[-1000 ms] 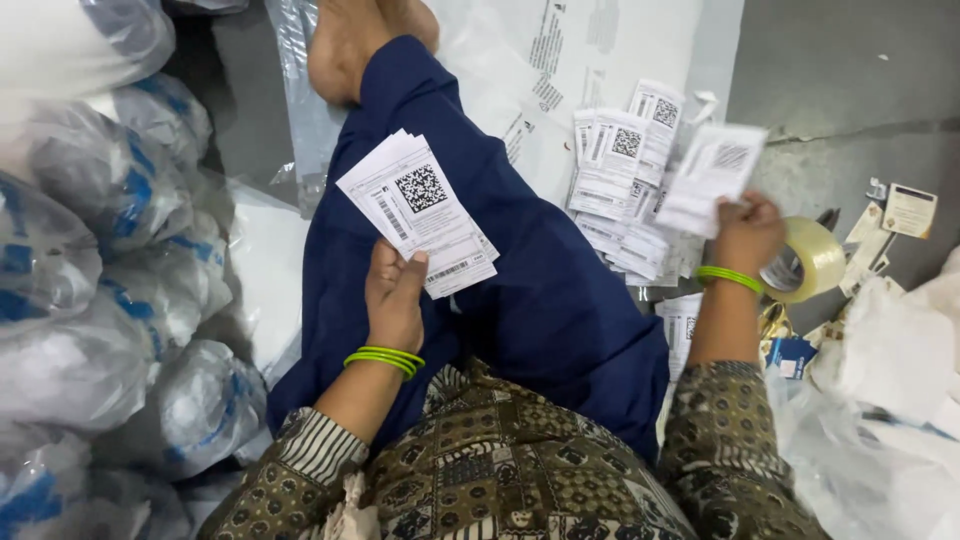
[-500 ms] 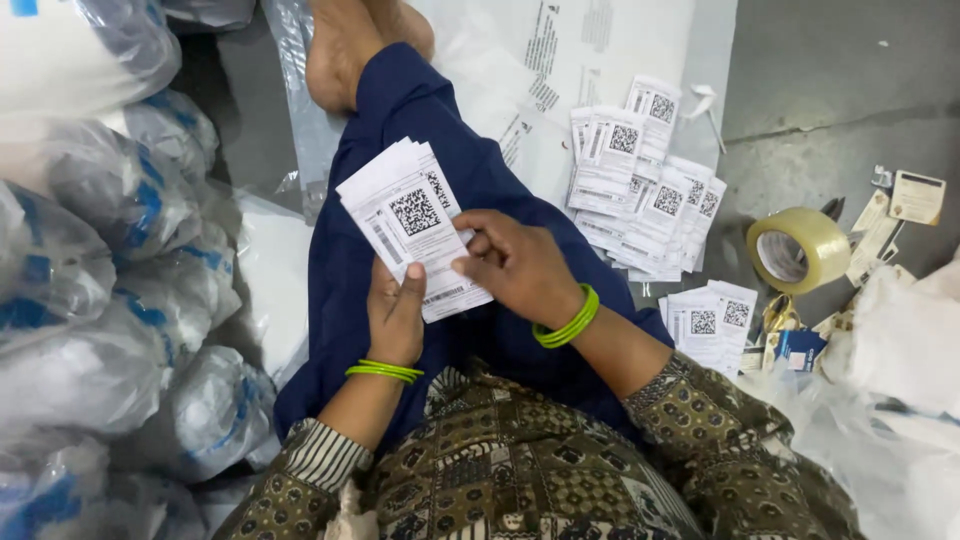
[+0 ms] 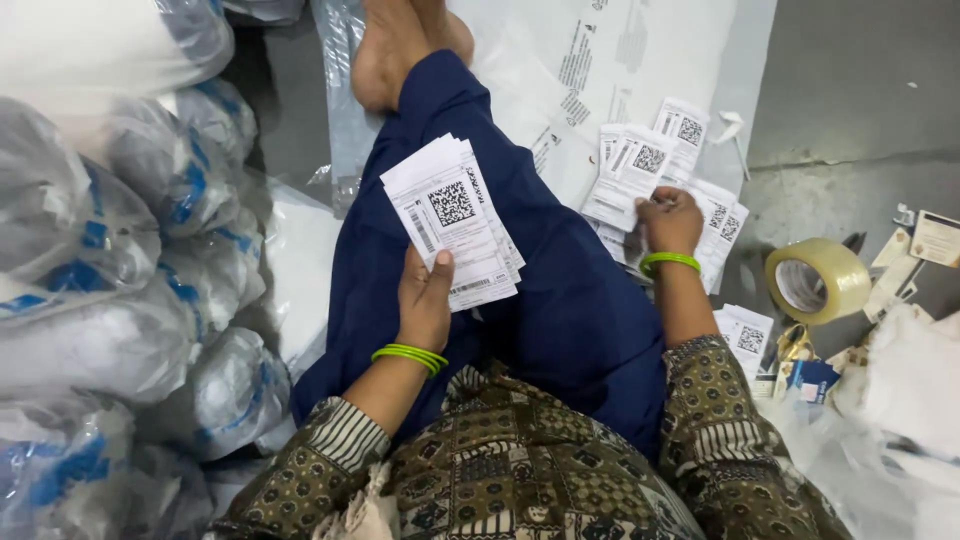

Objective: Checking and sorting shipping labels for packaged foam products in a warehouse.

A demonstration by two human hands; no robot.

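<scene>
The left hand (image 3: pixel 425 300) is raised over the lap, thumb pinching a fanned stack of labels (image 3: pixel 452 222) upright against the fingers. The right hand (image 3: pixel 670 220) reaches out, fingers curled down onto the pile of labels (image 3: pixel 650 160) on the floor beside the leg (image 3: pixel 540 280); its grip is hidden.

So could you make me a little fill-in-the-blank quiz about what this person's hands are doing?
1. The left hand holds a fanned stack of white ____.
2. The right hand rests on the labels spread on the ____.
3. The roll of tape lies to the person's ____.
4. Both wrists wear ____ bangles.

Missing words: labels; floor; right; green
</scene>
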